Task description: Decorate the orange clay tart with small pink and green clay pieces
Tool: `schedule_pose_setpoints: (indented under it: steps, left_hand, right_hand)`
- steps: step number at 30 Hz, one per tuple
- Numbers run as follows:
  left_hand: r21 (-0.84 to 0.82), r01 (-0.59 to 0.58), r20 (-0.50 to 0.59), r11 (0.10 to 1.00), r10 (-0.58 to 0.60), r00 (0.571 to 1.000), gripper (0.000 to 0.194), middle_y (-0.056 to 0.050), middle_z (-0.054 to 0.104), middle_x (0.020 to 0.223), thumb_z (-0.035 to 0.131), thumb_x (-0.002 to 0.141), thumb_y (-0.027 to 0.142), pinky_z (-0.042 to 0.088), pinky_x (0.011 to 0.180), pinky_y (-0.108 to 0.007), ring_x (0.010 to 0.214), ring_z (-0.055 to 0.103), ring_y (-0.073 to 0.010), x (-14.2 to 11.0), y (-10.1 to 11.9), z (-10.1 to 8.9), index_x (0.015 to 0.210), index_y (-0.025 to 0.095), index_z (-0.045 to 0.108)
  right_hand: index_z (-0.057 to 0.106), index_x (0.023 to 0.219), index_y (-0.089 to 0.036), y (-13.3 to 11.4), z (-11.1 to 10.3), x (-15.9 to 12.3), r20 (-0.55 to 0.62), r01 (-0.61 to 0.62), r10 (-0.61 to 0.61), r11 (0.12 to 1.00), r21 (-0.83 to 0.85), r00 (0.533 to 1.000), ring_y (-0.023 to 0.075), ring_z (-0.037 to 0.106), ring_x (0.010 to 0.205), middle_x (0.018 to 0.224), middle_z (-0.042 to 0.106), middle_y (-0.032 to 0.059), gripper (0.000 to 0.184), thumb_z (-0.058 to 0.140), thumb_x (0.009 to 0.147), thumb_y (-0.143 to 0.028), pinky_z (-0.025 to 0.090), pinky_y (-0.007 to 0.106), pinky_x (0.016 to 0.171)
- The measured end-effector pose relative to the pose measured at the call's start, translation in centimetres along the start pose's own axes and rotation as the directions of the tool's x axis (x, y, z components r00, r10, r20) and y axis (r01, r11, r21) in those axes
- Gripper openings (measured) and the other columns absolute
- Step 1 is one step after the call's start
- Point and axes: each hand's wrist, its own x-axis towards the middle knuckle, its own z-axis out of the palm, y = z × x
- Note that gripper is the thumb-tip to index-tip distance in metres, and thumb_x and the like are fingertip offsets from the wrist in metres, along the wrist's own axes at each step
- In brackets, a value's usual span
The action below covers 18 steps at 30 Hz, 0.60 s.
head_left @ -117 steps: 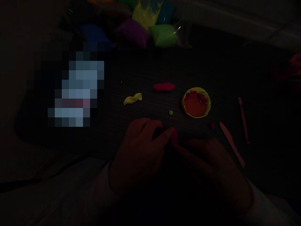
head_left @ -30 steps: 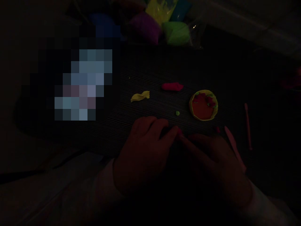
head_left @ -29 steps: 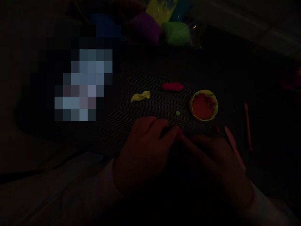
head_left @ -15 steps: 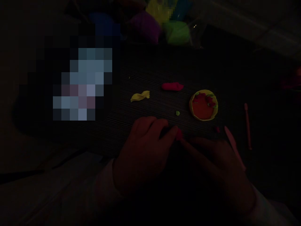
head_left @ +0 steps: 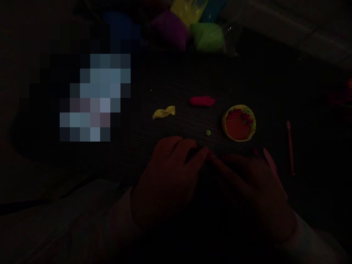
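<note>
In the dim head view, my left hand (head_left: 169,176) is curled, its thumb and fingertips pinching a small piece of red clay (head_left: 209,154). From the other side, fingers of my right hand (head_left: 254,187) press against the same piece, so little of it shows. Beyond the hands lies a small green clay ball (head_left: 208,132). A shallow round clay dish (head_left: 224,132), with a yellow-green rim and an orange inside, stands ahead of my right hand and bears small red and green bits. A pink modelling knife (head_left: 271,161) lies partly behind my right hand.
A pink-red clay roll (head_left: 202,101) and a twisted yellow clay strip (head_left: 164,112) lie farther back. Another slim pink tool (head_left: 290,148) rests at the right. Bags of purple (head_left: 172,31) and green clay (head_left: 206,37) lie at the back. A blurred-out bright screen-like patch (head_left: 100,91) is at left.
My fingers have closed in over the red clay, hiding most of it, with the right fingertip shifted slightly up. The other things stay where they were.
</note>
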Motion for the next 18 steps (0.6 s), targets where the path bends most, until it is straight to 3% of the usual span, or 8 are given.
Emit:
schedule_pose_setpoints:
  steps: [18]
  left_hand:
    - [-0.054, 0.02, -0.031, 0.998, -0.022, 0.999, 0.031, -0.007, 0.053, 0.097, 0.042, 0.081, 0.015, 0.039, 0.082, -0.035, 0.09, 0.042, -0.0202, -0.1, -0.1, -0.2, 0.108, 0.014, 0.056]
  right_hand:
    - [0.048, 0.119, -0.014, -0.3, 0.0, 1.6, 0.036, -0.049, 0.055, 0.986, -0.158, 0.998, 0.024, 0.048, 0.074, 0.097, 0.054, 0.0144, 0.045, 0.037, 0.083, -0.04, 0.043, 0.042, 0.064]
